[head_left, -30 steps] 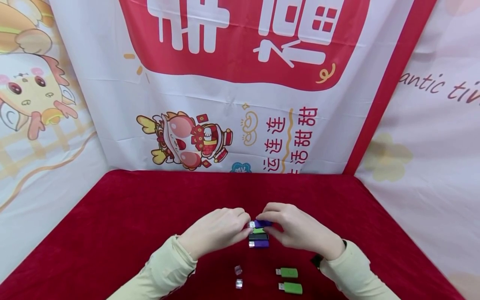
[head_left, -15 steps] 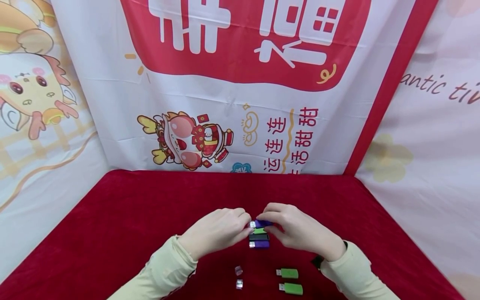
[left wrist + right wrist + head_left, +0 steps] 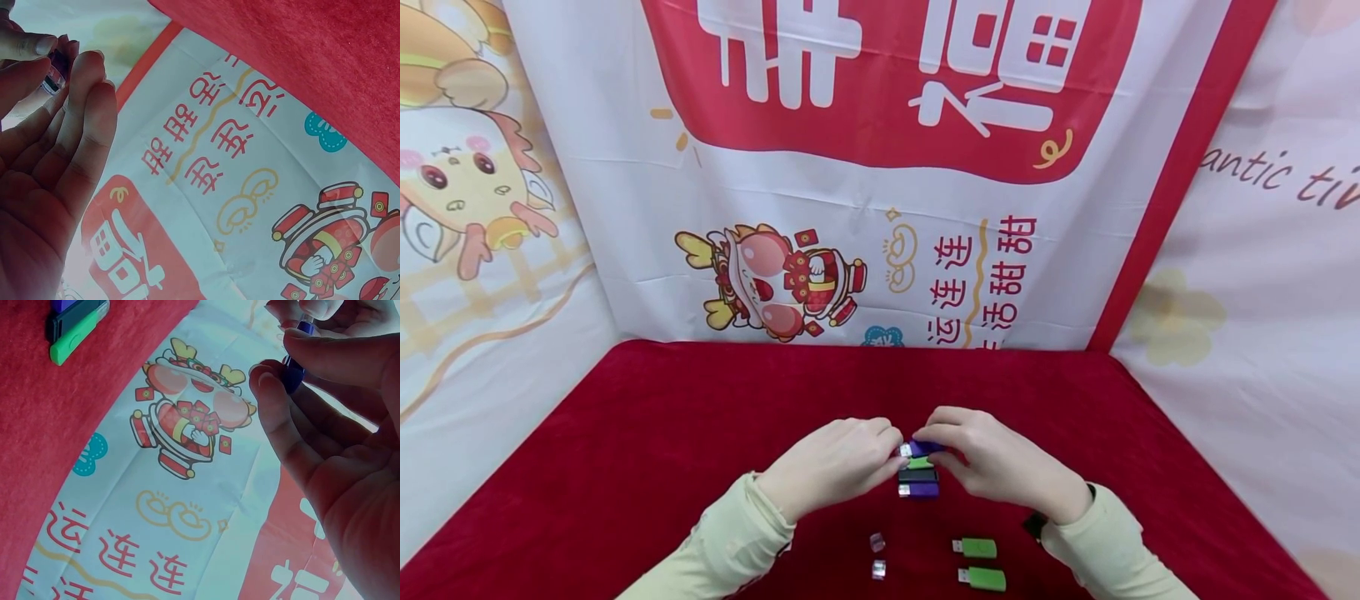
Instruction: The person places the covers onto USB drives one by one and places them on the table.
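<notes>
Above the red cloth, my right hand (image 3: 996, 454) pinches a purple USB stick (image 3: 927, 447) between thumb and fingers. My left hand (image 3: 842, 462) has its thumb and fingertips at the stick's clear, capped end, gripping it. In the right wrist view the purple body (image 3: 292, 375) tilts between the right fingers, and the left fingertips meet its clear tip. Both hands partly cover the stick in the left wrist view. Beneath them lie a green USB stick (image 3: 919, 462), a black one (image 3: 917, 476) and another purple one (image 3: 920, 490), side by side in a row.
Two green USB sticks (image 3: 974, 547) lie nearer the front, right of centre. Left of them sit two small clear caps (image 3: 878, 569). Red cloth (image 3: 760, 383) covers the table, and printed fabric walls (image 3: 880, 183) stand behind and at both sides.
</notes>
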